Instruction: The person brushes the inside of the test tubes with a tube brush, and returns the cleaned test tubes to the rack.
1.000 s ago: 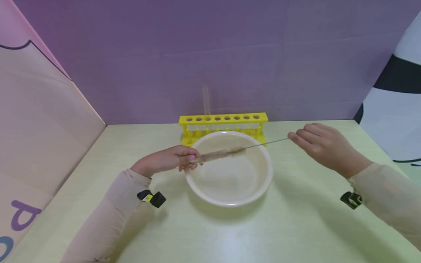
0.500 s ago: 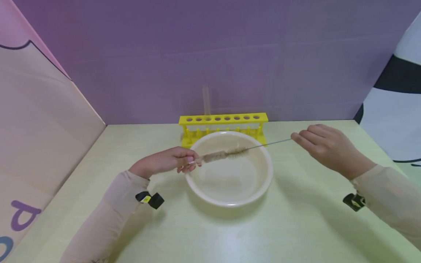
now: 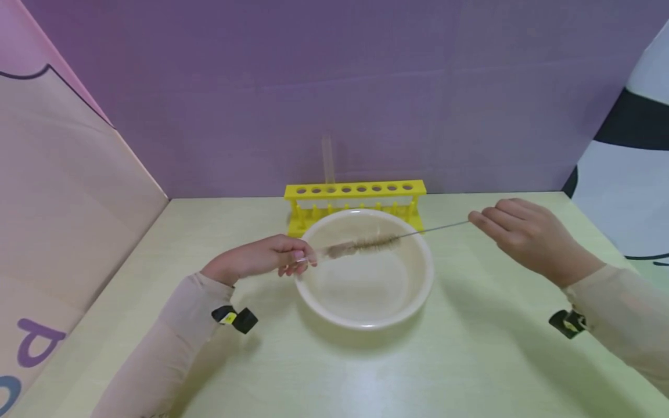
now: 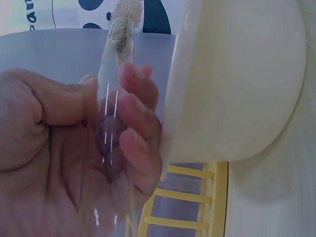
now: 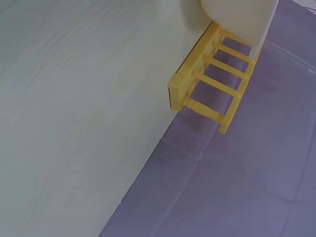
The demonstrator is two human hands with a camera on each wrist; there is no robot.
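Note:
Over the basin, my left hand (image 3: 263, 257) grips a clear glass test tube (image 4: 109, 133), its thumb on one side and fingers curled round the other. A tan-bristled test tube brush (image 3: 378, 242) sits partly inside the tube's mouth, with a good length of bristles outside. To the right, my right hand (image 3: 530, 237) pinches the far end of the brush's thin wire handle. Tube and brush lie in one slanting line, higher at the right. The right wrist view does not show the right hand or the brush.
A cream basin (image 3: 366, 323) stands on the pale table (image 3: 418, 377) below the tube. Behind it is a yellow test tube rack (image 3: 355, 190), partly hidden by the basin, with another clear test tube (image 3: 327, 159) upright in it. A purple wall (image 3: 470, 116) closes off the back.
My right hand has moved a little to the right, drawing the brush further out, so more bristles show beyond the tube's mouth. The left hand has shifted slightly left with the tube.

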